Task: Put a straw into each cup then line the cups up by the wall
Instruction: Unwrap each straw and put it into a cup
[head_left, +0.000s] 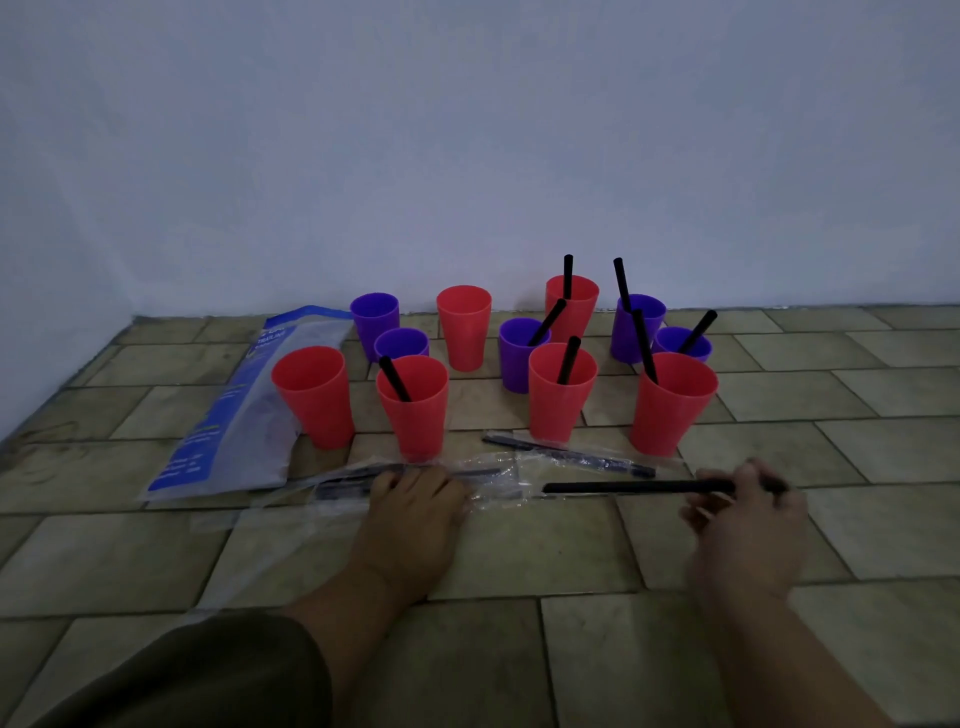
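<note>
Several red and purple plastic cups stand on the tiled floor near the wall. Black straws stick out of several, among them a front red cup (413, 410) and the right red cup (672, 402). The left red cup (314, 395), the back red cup (464, 327) and two purple cups (374, 317) (401, 344) hold none. My right hand (743, 512) grips a bare black straw (634, 488) lying level just above the floor. My left hand (415, 499) presses flat on clear wrappers (498, 480) that hold more straws.
A blue and clear plastic bag (234, 415) lies flat on the floor left of the cups. Another wrapped straw (566, 454) lies in front of the middle red cup. The white wall (467, 156) rises right behind the cups.
</note>
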